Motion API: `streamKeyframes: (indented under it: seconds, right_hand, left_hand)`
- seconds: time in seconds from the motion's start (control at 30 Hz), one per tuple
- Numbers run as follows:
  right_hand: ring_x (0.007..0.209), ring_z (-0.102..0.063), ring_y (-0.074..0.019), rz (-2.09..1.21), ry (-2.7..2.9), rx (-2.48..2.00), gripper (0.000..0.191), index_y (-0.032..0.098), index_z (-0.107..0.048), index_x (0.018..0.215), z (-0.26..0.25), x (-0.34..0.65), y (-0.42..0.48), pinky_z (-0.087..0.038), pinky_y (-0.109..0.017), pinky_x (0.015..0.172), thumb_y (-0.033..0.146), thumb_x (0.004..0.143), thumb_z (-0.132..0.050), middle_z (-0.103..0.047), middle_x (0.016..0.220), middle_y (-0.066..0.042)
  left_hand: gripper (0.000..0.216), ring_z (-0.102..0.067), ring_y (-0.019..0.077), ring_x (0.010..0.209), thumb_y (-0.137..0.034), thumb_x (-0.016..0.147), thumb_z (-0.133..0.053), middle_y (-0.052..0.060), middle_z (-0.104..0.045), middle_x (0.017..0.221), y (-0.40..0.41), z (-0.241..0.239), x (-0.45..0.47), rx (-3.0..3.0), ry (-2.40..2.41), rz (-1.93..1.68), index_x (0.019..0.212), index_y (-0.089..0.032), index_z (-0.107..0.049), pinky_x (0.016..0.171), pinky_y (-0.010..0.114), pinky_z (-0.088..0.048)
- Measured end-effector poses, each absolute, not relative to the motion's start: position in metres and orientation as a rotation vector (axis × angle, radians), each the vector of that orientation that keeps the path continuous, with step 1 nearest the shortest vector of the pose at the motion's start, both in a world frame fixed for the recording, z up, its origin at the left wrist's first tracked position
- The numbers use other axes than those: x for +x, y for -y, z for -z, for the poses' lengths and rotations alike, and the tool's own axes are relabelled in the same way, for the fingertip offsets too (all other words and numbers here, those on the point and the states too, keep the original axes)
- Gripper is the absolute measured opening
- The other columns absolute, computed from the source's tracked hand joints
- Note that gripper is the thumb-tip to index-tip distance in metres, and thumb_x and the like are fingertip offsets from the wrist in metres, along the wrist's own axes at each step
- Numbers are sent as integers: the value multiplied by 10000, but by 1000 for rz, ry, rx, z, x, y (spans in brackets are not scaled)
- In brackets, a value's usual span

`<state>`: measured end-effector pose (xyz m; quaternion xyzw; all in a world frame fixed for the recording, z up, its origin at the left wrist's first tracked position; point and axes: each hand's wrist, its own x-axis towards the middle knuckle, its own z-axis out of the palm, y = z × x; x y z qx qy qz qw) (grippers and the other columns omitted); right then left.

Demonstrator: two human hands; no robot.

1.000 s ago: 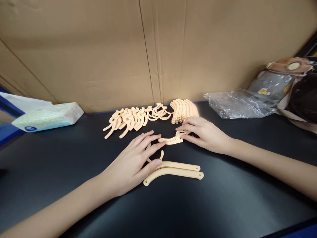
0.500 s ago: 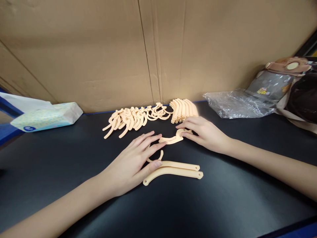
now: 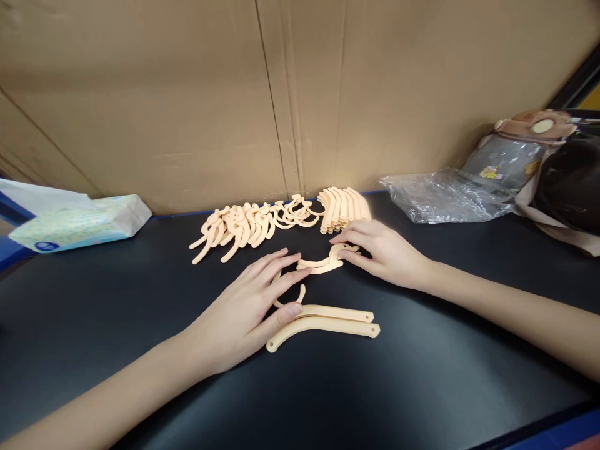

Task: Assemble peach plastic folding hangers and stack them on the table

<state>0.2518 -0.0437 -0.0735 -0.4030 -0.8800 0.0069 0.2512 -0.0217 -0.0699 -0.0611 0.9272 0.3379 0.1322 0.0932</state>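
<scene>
On my screen the left hand point(image 3: 237, 312), fingers loosely spread, touches one end of the flat, curved, pale-beige pieces point(image 3: 330, 264) on the smooth black table point(image 3: 431, 369) — its thumb at two long, bent beige bars point(image 3: 323, 323) — and the right hand point(image 3: 389, 253) sits at the pieces' other end (whether its fingers pinch, I cannot tell).

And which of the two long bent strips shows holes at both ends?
The near strip, lower in view; the far strip has its left end hidden under the left hand.
</scene>
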Motion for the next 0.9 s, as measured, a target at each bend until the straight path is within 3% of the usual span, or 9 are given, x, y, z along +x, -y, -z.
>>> streamKeyframes:
  seconds: [0.9]
  right_hand:
    - [955, -603, -215, -16, 2379, -1124, 244, 199, -645, 1080, 75, 251, 43, -469, -371, 846, 316, 948, -476, -663, 1011, -73]
  left_hand:
    - [482, -249, 285, 1413, -409, 977, -381, 58, -371, 1502, 65, 63, -27, 2750, -976, -327, 1433, -255, -377, 1127, 496, -309]
